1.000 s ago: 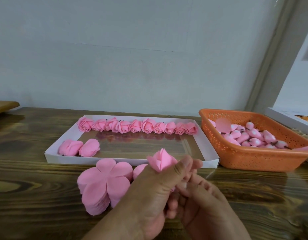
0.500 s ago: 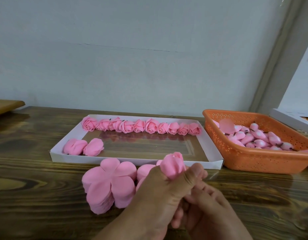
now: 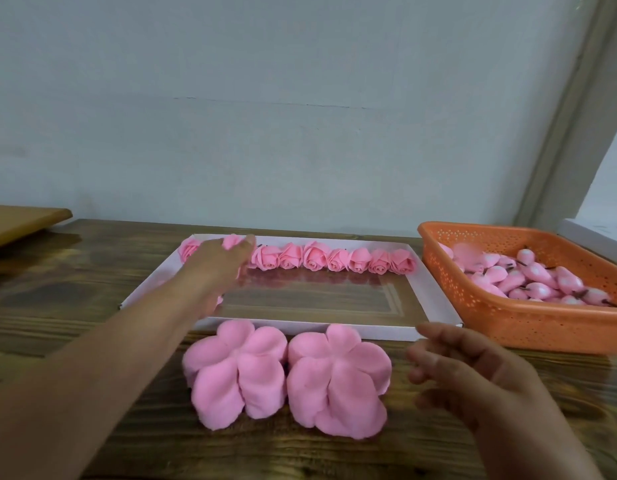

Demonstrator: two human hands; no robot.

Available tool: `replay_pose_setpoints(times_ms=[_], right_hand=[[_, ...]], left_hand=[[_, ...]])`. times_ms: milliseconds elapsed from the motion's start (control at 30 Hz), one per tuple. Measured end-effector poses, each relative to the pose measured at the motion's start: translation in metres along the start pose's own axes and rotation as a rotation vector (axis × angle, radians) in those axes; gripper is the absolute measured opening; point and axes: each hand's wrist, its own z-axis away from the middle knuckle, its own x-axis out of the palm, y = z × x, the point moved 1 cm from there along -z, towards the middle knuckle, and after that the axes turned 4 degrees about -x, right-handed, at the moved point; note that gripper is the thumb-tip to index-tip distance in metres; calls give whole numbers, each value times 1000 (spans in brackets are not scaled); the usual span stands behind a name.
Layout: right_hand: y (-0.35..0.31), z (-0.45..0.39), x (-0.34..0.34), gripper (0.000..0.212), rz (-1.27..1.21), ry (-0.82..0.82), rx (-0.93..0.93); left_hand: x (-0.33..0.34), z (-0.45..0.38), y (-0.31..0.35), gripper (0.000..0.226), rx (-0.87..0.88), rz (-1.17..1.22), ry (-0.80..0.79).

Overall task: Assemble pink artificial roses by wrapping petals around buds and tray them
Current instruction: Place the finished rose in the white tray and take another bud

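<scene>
**Putting a rose in the row**

Nearest to me, my right hand hung over the table with loose, spread fingers and held nothing. Just left of it sat two stacks of pink petals, right in front of the white tray. They looked soft and thin, so I think I should lift one sheet by its edge. Farther off, my left hand reached over the tray to the back row of roses. Its fingers pinched a new rose near the left end of the row. The rose looked light and easy to squash, so I think a gentle hold low down works best. Far right, the orange basket held buds.
</scene>
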Motion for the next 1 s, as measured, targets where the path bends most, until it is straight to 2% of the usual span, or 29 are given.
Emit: replay_pose_setpoints(times_ms=[67,233,367,533,600,667,733,833,1000], right_hand=[[0,-1,-4,38,17,9,-18],[0,-2,-13,35,71,44,-23],[0,-2,-19,37,76,60,-18],[-2,0,-24,67,162,90,-39],[-4,-1,-25,76,176,69,-28],[-2,-2,-26,86,199,68,-30],[0,-4,-26,79,229,80,-34],[1,-7,-24,30,190,51,35],[8,-11,-25,25,270,42,59]], left_hand=[[-2,-15,0,42,-37,-118,17],[8,-24,8,33,37,-203,-28],[7,-28,9,30,49,-416,-65],[5,-37,0,26,82,-467,-116],[7,-42,-4,29,150,-510,-91],[7,-48,-7,28,254,-675,-73],[8,-53,-11,31,352,-862,-109],[7,-61,-18,31,402,-1013,-214],[5,-71,-30,39,362,-1093,-345]])
